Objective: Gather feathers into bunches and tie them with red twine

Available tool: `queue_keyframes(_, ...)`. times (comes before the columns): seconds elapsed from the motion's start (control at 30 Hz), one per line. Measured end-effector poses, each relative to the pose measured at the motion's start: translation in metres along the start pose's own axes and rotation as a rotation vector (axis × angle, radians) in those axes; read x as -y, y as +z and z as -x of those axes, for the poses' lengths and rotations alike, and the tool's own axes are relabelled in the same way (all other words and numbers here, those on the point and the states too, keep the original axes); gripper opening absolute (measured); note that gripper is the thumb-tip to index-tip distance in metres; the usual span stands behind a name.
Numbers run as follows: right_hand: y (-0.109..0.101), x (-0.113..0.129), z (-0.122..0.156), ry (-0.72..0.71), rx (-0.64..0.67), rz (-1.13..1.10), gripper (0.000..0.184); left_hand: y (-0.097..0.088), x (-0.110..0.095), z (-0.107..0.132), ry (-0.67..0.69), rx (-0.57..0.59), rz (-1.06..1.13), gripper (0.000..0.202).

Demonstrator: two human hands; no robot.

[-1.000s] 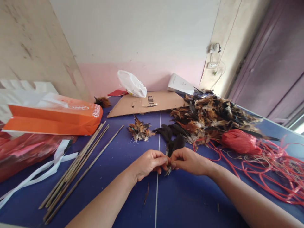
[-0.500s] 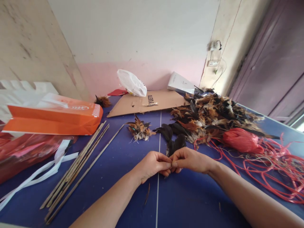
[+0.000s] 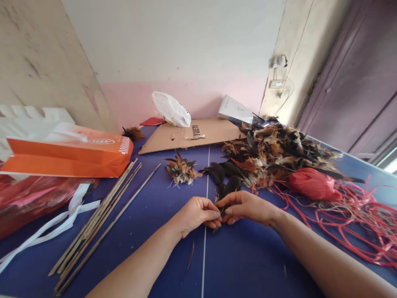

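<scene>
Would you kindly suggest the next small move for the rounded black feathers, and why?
Perhaps close the right hand on the lower ends of the rounded black feathers, where the left hand seems to pinch, since the right thumb and forefinger look parted.

Both hands (image 3: 196, 212) are ungloved and slender-fingered, with small, rounded thumbnails (image 3: 217, 215), and taper into narrow wrists (image 3: 177, 228), the left one lightly creased, before smooth forearms (image 3: 136, 260) that broaden steadily toward the elbows, bare along their whole visible length.
</scene>
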State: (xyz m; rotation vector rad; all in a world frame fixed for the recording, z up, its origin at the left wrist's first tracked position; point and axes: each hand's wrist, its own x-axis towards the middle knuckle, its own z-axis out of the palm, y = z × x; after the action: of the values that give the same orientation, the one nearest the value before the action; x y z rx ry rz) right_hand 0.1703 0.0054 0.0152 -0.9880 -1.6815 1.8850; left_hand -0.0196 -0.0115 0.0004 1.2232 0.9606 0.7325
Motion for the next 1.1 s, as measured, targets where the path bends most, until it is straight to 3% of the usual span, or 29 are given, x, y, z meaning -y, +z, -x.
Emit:
queue_keyframes(0.27,0.006,-0.007,-0.005,-0.103,-0.091,0.228,0.017,-0.002,0.002,-0.001,-0.001,0.016,0.016,0.022)
queue_keyframes(0.47,-0.001,0.001,0.001,-0.296,0.020,0.440,0.010,-0.003,0.001,0.000,-0.039,0.012,0.058,0.021)
queue_keyframes(0.63,-0.004,0.005,0.003,-0.272,0.094,0.475,0.012,0.000,0.000,0.002,0.015,0.007,-0.011,0.016)
queue_keyframes(0.7,-0.002,0.004,0.002,-0.225,0.081,0.406,0.015,0.001,0.000,0.002,0.094,-0.009,-0.127,0.012)
queue_keyframes(0.8,0.001,0.001,-0.002,-0.139,0.011,0.261,0.020,0.002,-0.003,0.004,0.315,-0.092,-0.412,0.004)
queue_keyframes(0.93,0.003,-0.005,-0.008,-0.138,-0.065,0.218,0.018,0.005,-0.007,0.007,0.647,-0.172,-0.779,0.013)
queue_keyframes(1.1,0.002,-0.008,-0.009,-0.134,-0.064,0.248,0.019,0.009,0.000,0.007,0.804,-0.202,-1.018,0.017)
